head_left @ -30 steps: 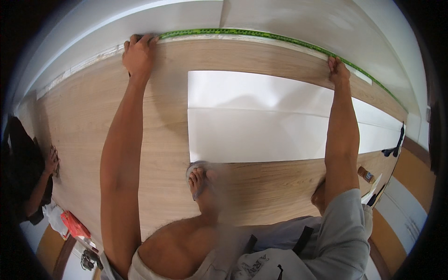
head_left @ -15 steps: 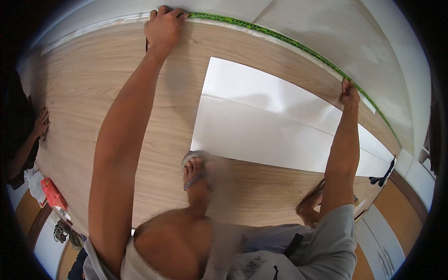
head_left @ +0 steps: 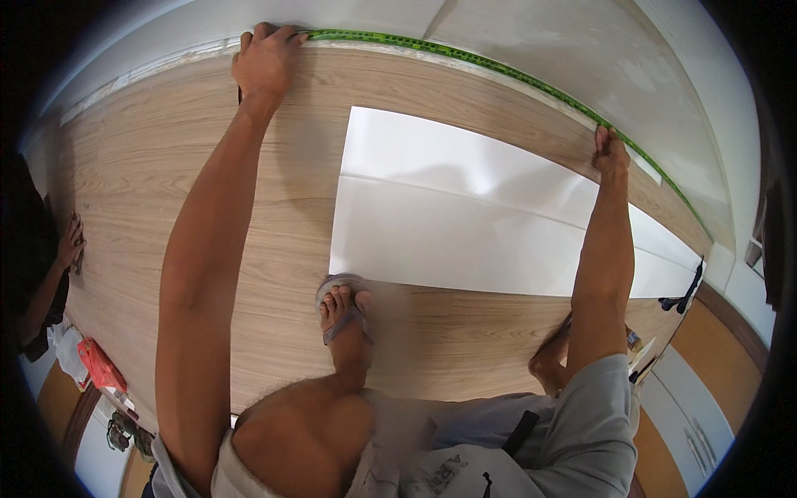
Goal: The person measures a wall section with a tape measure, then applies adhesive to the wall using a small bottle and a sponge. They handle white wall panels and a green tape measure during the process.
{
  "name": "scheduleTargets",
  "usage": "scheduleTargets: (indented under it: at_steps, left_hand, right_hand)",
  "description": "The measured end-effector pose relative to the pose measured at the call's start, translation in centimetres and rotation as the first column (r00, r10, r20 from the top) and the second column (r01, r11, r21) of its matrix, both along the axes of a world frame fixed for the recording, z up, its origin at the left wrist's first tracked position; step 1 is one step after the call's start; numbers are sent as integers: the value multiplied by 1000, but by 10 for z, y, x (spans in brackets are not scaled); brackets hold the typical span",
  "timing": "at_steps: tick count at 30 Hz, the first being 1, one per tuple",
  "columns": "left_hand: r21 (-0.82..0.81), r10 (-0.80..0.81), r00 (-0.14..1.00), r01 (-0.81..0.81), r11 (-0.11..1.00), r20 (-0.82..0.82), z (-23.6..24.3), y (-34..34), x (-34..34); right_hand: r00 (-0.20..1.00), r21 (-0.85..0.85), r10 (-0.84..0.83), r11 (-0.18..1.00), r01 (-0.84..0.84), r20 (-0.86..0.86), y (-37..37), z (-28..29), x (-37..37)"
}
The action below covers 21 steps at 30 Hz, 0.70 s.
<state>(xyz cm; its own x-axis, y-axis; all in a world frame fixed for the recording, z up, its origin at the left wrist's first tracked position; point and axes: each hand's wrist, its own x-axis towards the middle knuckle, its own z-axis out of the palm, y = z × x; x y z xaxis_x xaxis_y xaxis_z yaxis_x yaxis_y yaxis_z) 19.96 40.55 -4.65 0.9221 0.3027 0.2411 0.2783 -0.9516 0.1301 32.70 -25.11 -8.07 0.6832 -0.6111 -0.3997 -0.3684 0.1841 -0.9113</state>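
Note:
A long green tape measure with dark markings is stretched along the far edge of a wood-grain board, against a pale wall. At the far left my left hand has its fingers curled over the tape's left end, where a small dark part partly shows. On the far right, my right hand pinches the tape at the board's edge. A glossy white panel lies on the wood-grain surface between my arms, its right part beneath my right forearm.
One sandalled foot stands on the board beside the white panel. A co-worker's hand rests on the surface at the left. A red plastic bag lies lower left; cabinets with handles stand at the right.
The whole view has shifted slightly, so things appear further left. Both hands remain on the tape measure at about the same places along it.

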Motion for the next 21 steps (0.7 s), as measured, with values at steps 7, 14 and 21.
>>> scheduleTargets:
  at_steps: [7, 14, 21]
  left_hand:
    - [-1, -14, 999, 14, 1000, 33, -3, 2, -1]
    - [-6, 33, 999, -33, 999, -29, 4, -2, -1]
    - [9, 17, 1000, -17, 1000, -15, 5, -3, -1]
  right_hand:
    - [999, 91, 32, 995, -30, -21, -21, -14, 7]
    - [999, -15, 43, 999, -43, -25, -10, -6, 4]
    - [999, 1, 31, 1000, -31, -41, -6, -2, 3]
